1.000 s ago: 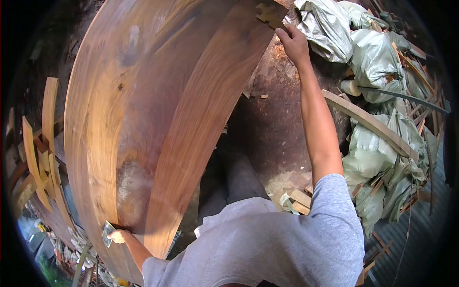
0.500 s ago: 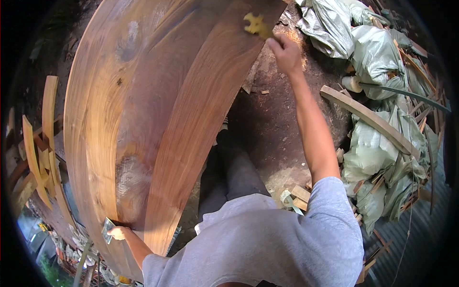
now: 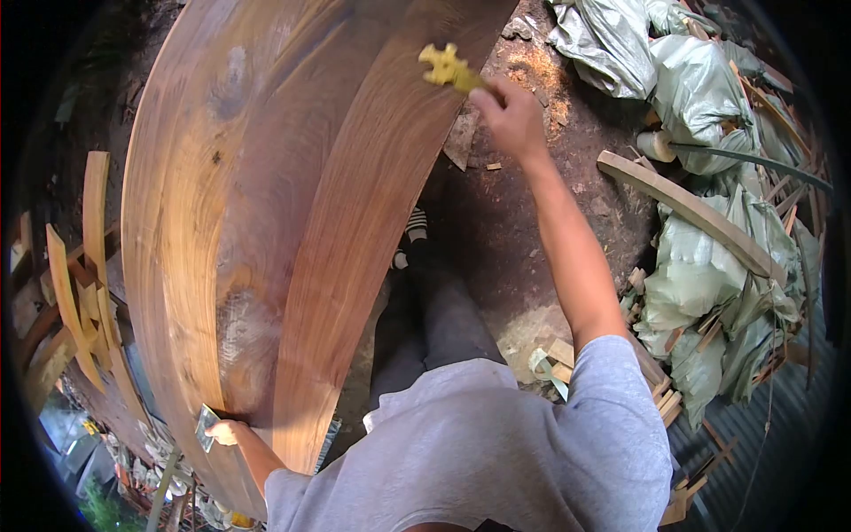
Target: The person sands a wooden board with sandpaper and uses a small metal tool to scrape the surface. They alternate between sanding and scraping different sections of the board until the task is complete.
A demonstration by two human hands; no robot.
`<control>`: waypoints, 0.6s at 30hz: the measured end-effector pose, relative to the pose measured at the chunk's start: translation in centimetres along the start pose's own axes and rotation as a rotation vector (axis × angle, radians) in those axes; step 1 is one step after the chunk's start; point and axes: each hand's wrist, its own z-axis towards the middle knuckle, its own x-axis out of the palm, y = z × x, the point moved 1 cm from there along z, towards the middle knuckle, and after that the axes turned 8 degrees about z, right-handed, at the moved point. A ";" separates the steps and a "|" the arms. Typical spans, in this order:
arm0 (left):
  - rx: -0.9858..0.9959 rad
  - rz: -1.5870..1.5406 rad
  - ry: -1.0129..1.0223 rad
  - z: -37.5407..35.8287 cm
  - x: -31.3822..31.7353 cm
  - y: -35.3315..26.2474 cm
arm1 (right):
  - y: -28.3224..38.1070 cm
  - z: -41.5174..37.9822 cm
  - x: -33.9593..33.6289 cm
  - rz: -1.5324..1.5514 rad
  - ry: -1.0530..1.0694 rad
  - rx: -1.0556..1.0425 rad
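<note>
A large wooden slab [image 3: 341, 222] with dark and light grain fills the left and middle of the head view. Over its far right part, my right hand [image 3: 514, 120] is closed on a yellow tool with a jagged, notched head [image 3: 443, 66], slightly blurred; its exact kind I cannot tell. Down at the slab's near left, my left hand [image 3: 226, 433] pinches a small flat greyish plate [image 3: 206, 426] that lies against the wood. Between the two hands the surface has a pale, rough patch [image 3: 246, 332].
Pale green sacks [image 3: 700, 89] are piled along the right, with a curved plank [image 3: 687, 213] leaning across them. Offcuts [image 3: 562, 359] lie on the floor by my right side. Curved wood strips [image 3: 97, 222] stand beyond the slab's left edge.
My right hand has moved left and slightly toward me with the yellow tool, further over the slab. The left hand with the plate stays almost in place.
</note>
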 end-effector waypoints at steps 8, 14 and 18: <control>0.047 0.021 0.007 -0.1 0.0 0.1 | 0.7 -0.2 0.3 -0.082 -0.088 0.000; 0.118 0.038 -0.001 -0.8 0.0 -0.4 | -0.1 3.1 -1.0 -0.198 -0.082 -0.077; 0.280 0.142 -0.039 -0.3 0.6 -0.4 | -1.8 3.6 -1.2 -0.132 -0.021 -0.072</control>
